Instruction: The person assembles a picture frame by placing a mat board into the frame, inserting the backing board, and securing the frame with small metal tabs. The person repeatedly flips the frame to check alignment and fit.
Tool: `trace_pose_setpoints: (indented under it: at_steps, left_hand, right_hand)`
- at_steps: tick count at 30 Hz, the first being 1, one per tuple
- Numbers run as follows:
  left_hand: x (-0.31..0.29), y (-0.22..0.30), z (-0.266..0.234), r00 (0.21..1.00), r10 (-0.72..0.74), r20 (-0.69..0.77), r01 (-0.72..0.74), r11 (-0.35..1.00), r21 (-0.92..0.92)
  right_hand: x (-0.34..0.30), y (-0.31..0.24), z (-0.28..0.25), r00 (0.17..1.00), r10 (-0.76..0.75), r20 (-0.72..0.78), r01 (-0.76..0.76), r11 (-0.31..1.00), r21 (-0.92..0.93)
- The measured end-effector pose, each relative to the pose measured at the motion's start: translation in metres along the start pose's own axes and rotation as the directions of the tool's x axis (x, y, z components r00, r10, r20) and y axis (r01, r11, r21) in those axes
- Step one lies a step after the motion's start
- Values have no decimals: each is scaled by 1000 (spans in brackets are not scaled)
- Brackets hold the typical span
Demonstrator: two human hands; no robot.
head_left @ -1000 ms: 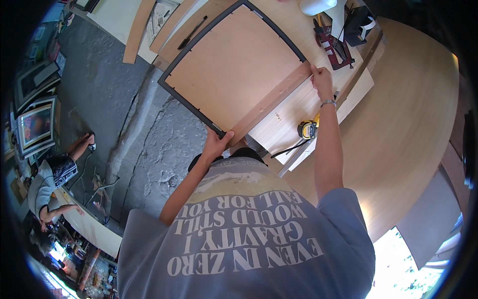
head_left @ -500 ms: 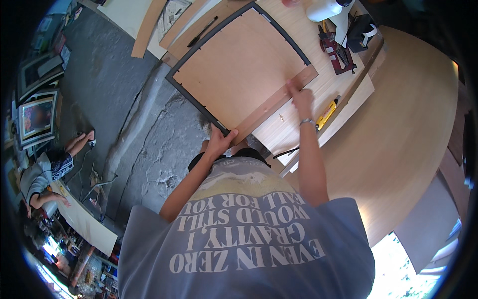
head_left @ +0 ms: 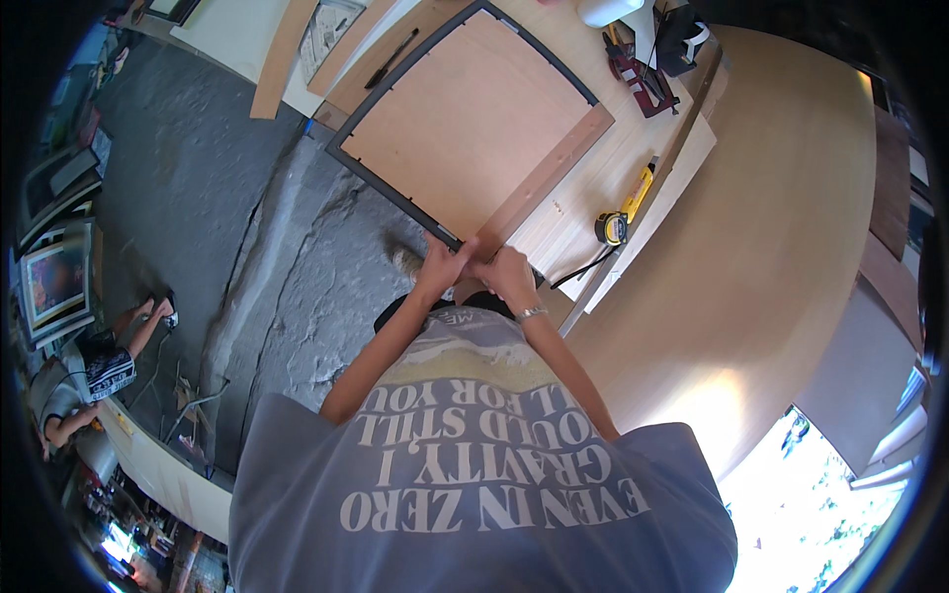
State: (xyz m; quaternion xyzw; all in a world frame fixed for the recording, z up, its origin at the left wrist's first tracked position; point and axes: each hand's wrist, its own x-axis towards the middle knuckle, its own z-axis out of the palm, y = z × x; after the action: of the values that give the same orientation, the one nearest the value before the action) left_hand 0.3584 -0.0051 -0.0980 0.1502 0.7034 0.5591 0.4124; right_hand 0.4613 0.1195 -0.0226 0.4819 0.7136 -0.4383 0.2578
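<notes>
A black-edged picture frame point(head_left: 390, 195) lies face down on the workbench, small dark tabs along its inner edge, a light brown backing board point(head_left: 465, 124) filling it. Along its near right side runs a flat wooden strip point(head_left: 554, 180), with no black edge showing there. My left hand point(head_left: 442, 271) grips the frame's near corner, thumb over the top. Right beside it, my right hand point(head_left: 508, 279) is closed at the strip's near end, its fingertips partly hidden. The two hands nearly touch.
Right of the frame lie a yellow-black tape measure point(head_left: 612, 228), a yellow utility knife point(head_left: 641, 190) and a dark red tool point(head_left: 643, 82). A black pen-like tool point(head_left: 392, 59) rests beyond the frame. A large curved wood panel point(head_left: 771, 198) stands at right. Another person point(head_left: 99, 371) sits far left.
My right hand has moved from the strip's far part down to its near end, beside my left hand. The tape measure now shows. My left hand stays at the corner.
</notes>
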Motion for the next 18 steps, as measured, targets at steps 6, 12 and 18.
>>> trace_pose_setpoints:
  at_steps: [6, 12, 18]
  left_hand:
    - [-14, 4, -1, 999, 34, -26, -36, 993, -112]
    - [-15, 9, 6, 999, -10, -49, 4, 994, -107]
    - [-28, 12, 5, 989, 122, -79, -124, 992, -22]
  right_hand:
    - [32, 73, -150, 586, 36, -810, 44, 996, 76]
    - [90, 155, -219, 681, 33, -732, -235, 956, -176]
    - [91, 144, -228, 566, -66, -822, 38, 998, -53]
